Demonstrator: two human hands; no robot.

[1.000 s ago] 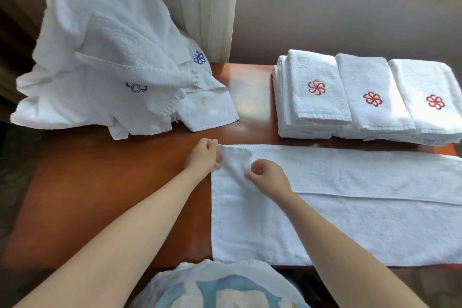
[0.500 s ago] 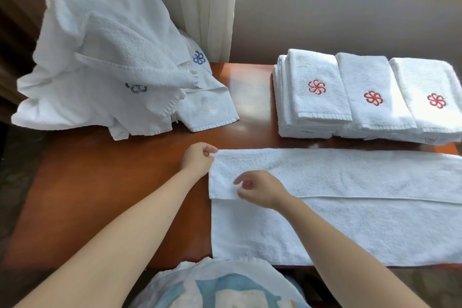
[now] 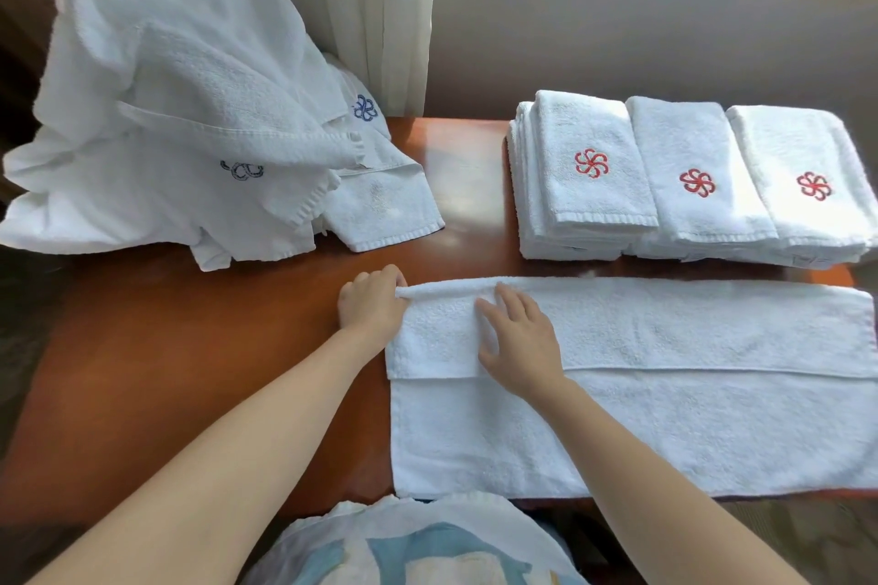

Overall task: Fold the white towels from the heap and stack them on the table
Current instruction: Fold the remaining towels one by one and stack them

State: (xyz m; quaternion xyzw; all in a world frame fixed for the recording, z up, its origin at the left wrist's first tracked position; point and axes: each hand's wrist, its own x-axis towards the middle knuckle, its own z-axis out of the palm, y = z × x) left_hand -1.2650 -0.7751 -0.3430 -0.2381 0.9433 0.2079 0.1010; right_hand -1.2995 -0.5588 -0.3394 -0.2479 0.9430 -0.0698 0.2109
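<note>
A long white towel (image 3: pixel 665 418) lies flat across the near right of the reddish wooden table (image 3: pixel 166 371), its far strip folded toward me. My left hand (image 3: pixel 373 306) pinches the towel's far left corner at the fold. My right hand (image 3: pixel 518 337) lies flat with spread fingers on the folded strip, just right of the left hand. A heap of unfolded white towels (image 3: pixel 180 109) with blue emblems sits at the far left. Three rows of folded towels (image 3: pixel 689 185) with red emblems are stacked at the far right.
A white curtain (image 3: pixel 361 5) hangs behind the table between the heap and the stacks, with a grey wall and window ledge to its right. My light printed clothing (image 3: pixel 408 546) shows at the near edge. Bare wood lies between the heap and my left arm.
The far strip's left end was folded down onto the towel. My right hand let go of the corner, opened and now lies flat on the strip; my left hand stayed at the corner.
</note>
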